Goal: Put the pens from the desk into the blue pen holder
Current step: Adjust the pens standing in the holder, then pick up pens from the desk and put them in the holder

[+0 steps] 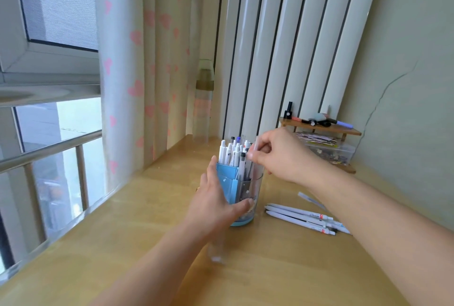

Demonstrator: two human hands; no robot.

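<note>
The blue pen holder [248, 190], a clear cup with a blue base and blue inserts, stands mid-desk and is packed with several upright white pens [232, 152]. My left hand [216, 197] wraps around its left side, thumb across the front. My right hand [280, 153] pinches a clear pen [256, 160] upright, with its lower end inside the holder at the right side. Several white pens [304, 217] lie flat on the desk to the right of the holder, under my right forearm.
A small wooden shelf [321, 128] with markers and a bottle stands at the back right, over a clear box of bits [331, 149]. A tall clear bottle [202, 99] stands behind the holder by the curtain. The window rail runs along the desk's left edge.
</note>
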